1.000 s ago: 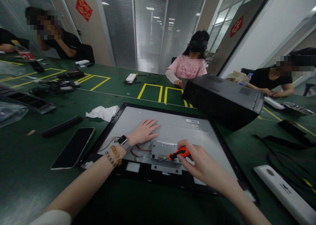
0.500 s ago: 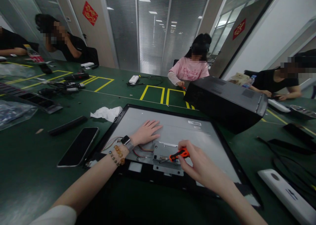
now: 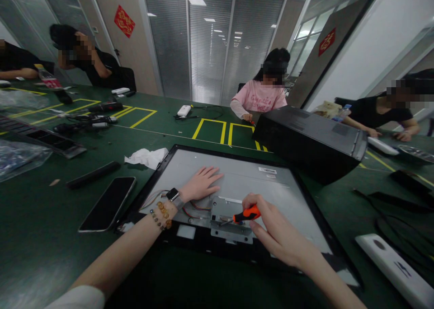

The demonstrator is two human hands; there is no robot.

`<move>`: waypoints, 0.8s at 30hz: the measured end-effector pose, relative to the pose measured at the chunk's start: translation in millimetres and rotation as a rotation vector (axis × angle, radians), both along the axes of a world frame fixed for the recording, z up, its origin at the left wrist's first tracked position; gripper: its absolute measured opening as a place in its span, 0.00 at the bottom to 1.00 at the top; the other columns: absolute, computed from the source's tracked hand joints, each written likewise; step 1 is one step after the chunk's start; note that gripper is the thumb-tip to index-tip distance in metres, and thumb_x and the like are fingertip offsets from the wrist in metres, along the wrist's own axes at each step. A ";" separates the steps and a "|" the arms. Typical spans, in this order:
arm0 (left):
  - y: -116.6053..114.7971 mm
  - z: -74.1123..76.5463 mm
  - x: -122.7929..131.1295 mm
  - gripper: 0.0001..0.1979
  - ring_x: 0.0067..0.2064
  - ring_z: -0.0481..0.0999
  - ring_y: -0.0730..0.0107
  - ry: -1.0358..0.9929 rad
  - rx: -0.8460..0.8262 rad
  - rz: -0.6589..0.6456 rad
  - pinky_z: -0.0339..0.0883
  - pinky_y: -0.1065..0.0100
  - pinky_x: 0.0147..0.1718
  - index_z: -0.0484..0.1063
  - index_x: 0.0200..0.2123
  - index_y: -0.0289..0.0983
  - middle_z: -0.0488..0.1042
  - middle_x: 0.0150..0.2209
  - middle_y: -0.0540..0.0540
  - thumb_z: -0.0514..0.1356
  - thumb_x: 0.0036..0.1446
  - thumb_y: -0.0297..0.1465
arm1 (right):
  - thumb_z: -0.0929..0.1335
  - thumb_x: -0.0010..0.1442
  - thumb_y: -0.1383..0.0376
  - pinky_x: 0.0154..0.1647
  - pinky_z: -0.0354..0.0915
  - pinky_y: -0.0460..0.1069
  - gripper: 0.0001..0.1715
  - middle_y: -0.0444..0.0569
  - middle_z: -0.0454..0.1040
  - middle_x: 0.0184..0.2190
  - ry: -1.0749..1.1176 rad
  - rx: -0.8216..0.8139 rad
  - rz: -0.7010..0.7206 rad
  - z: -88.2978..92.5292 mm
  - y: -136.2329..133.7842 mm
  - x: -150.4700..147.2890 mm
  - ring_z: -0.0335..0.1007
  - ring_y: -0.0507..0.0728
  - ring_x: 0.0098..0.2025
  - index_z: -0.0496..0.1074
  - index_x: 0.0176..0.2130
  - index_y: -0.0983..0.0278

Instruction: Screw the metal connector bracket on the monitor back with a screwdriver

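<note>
A flat display panel (image 3: 271, 187) with a black frame lies back side up on the table in front of me. My left hand (image 3: 202, 184) rests flat on its grey back, fingers spread. In my right hand (image 3: 266, 221) is an orange and black screwdriver (image 3: 247, 214), held by the handle between thumb and fingers. Its shaft points left and down at a metal bracket (image 3: 225, 205) near the panel's front edge. Whether the tip touches a screw is too small to tell. Thin coloured wires (image 3: 198, 206) run from the bracket toward the left, partly beneath my left wrist.
A smartphone (image 3: 107, 204), a black bar (image 3: 94, 174) and a crumpled tissue (image 3: 145, 157) lie left of the panel. Behind it, at right, stands a large black casing (image 3: 308, 142). A white power strip (image 3: 396, 268) lies at right. Several people sit around the green table.
My right hand has shifted slightly, and the screwdriver handle has turned in its fingers, showing more orange. My left hand stays put. The person at far right has moved their hands apart.
</note>
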State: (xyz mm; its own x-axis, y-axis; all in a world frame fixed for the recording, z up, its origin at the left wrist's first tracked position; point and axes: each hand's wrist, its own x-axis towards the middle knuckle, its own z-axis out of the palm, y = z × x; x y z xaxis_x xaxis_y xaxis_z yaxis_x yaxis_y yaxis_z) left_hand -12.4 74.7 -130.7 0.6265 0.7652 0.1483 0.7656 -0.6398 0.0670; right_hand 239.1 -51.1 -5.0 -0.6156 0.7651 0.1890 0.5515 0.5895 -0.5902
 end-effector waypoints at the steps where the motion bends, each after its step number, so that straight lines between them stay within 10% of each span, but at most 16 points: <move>1: 0.0 0.0 -0.1 0.26 0.68 0.52 0.56 0.002 -0.001 0.001 0.44 0.53 0.64 0.55 0.67 0.45 0.53 0.69 0.44 0.48 0.70 0.46 | 0.59 0.62 0.70 0.41 0.67 0.56 0.09 0.53 0.73 0.39 0.003 -0.006 0.002 0.7 0.0 -0.5 0.70 0.59 0.40 0.61 0.43 0.61; 9: -0.1 0.8 -0.6 0.27 0.68 0.53 0.56 -0.009 -0.012 -0.007 0.44 0.53 0.64 0.55 0.67 0.45 0.53 0.69 0.43 0.47 0.70 0.47 | 0.60 0.68 0.61 0.33 0.67 0.51 0.05 0.49 0.74 0.31 -0.054 0.107 -0.111 -8.4 2.7 -2.6 0.73 0.57 0.32 0.62 0.41 0.60; 24: -0.9 3.8 0.3 0.26 0.68 0.53 0.56 0.025 -0.008 0.004 0.45 0.54 0.64 0.55 0.67 0.45 0.53 0.69 0.44 0.50 0.69 0.46 | 0.61 0.59 0.74 0.41 0.66 0.52 0.12 0.49 0.73 0.39 -0.030 0.003 -0.005 1.5 -0.2 1.4 0.71 0.58 0.40 0.60 0.42 0.60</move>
State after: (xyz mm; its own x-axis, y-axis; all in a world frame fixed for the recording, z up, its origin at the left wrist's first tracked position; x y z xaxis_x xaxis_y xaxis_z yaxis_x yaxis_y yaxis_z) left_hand -12.2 73.8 -127.0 0.6270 0.7687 0.1264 0.7696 -0.6364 0.0529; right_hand 240.5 -51.4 -3.5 -0.6169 0.7677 0.1733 0.5717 0.5885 -0.5717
